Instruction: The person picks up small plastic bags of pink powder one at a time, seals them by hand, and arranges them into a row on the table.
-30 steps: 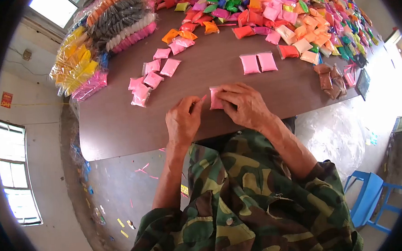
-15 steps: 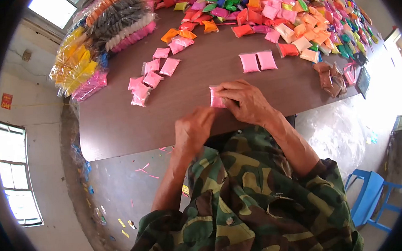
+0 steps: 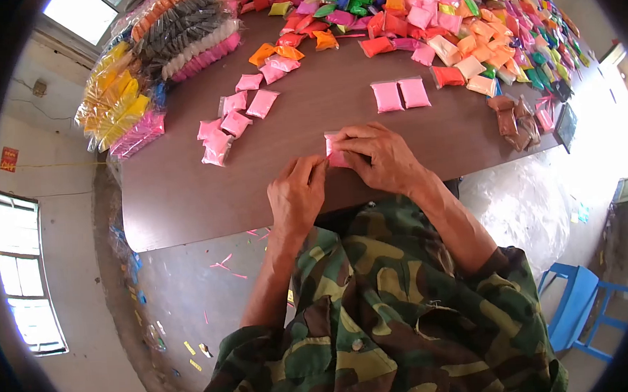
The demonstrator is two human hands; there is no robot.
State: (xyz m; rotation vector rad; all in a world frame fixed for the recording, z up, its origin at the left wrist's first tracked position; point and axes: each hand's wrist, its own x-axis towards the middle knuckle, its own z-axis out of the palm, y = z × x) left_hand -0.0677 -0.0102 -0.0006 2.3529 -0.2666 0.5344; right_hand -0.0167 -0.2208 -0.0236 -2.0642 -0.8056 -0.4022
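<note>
A small pink packet (image 3: 335, 157) in clear film lies near the table's front edge, between my hands. My right hand (image 3: 383, 158) is closed on its right side, with thumb and fingers covering much of it. My left hand (image 3: 296, 197) is in a pinch at the packet's left edge; its fingertips partly hide what they grip. Farther back, two pink packets (image 3: 400, 95) lie side by side. To the left, a loose cluster of pink packets (image 3: 224, 130) trails up toward some orange packets (image 3: 275, 54).
A big heap of mixed-colour packets (image 3: 425, 20) covers the back and right of the brown table (image 3: 179, 196). Brown packets (image 3: 515, 123) lie at the right edge. Bagged rows of packets (image 3: 178, 43) stand at the back left. A blue stool (image 3: 575, 306) is on the floor.
My left hand has risen slightly and its fingertips now meet the packet's left edge. My right hand stays on the packet. The view has shifted a little.
</note>
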